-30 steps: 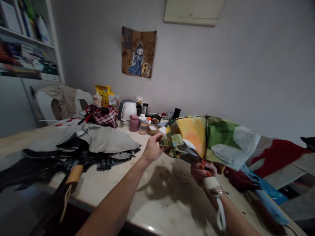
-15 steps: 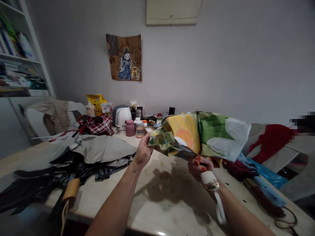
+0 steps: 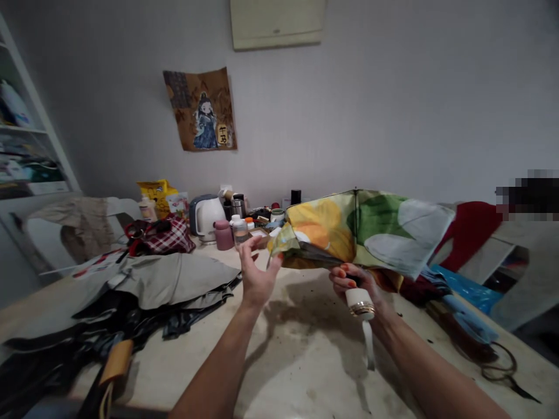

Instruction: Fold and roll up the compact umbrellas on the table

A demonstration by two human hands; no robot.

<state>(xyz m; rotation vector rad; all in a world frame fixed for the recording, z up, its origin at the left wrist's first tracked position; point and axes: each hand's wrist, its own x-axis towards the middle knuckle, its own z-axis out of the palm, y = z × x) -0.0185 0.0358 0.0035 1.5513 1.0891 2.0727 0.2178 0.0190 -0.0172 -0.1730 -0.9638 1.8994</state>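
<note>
A folding umbrella (image 3: pixel 367 230) with a yellow, orange, green and white flower print hangs half collapsed above the table. My right hand (image 3: pixel 353 282) is wrapped round its white handle (image 3: pixel 360 304), from which a white wrist strap dangles. My left hand (image 3: pixel 255 270) is raised with its fingers spread, its fingertips at the left edge of the umbrella's canopy, holding nothing.
A grey and black umbrella (image 3: pixel 144 285) with a wooden handle lies on the marble table (image 3: pixel 297 361) at left. Red and blue umbrellas (image 3: pixel 458 291) lie at right. A white kettle (image 3: pixel 205 216), bottles, cups and a plaid bag crowd the back. A shelf stands far left.
My left hand has let go of the canopy's folded edge and opened its fingers. The view has shifted right; the umbrella sits a little higher.
</note>
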